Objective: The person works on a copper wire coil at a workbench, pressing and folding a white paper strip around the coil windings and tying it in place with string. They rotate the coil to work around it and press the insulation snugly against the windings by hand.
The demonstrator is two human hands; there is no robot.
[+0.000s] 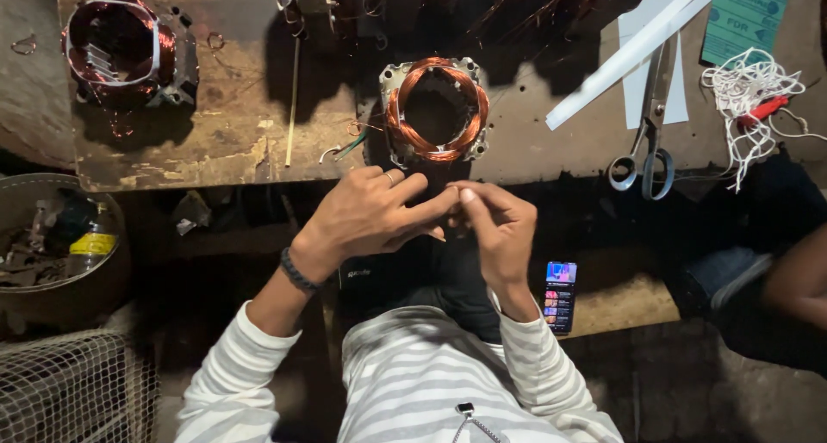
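Head view, read left to right. At the far left, below the workbench (215, 163), I see a round tub (34, 236) of scrap and a wire mesh basket (69, 391), both low and within arm's reach, seemingly to catch waste. On the bench's back left corner stands a wound motor core (121, 51) with dark copper coils, set well apart from the work in hand. A thin stick (293, 107) lies across the bench between that core and the centre.

At the middle of the near edge sits a second motor core (435, 107), its bright copper coil facing up, just beyond my fingers so the winding stays close to them.

My left hand (370, 215) and right hand (500, 228) meet just in front of that edge. Both are closed in a fingertip pinch, tips touching. I judge they grip something fine between them, perhaps wire or thread, but it is too small to make out.

A phone (561, 297) lies screen-up on a lower board beside my right forearm, angled for viewing. Further right on the bench lie white paper strips (633, 51), scissors (650, 142) with handles toward the near edge for easy pickup, and a tangle of white string (745, 94) at the right end. Another person's arm (797, 275) enters at the far right.
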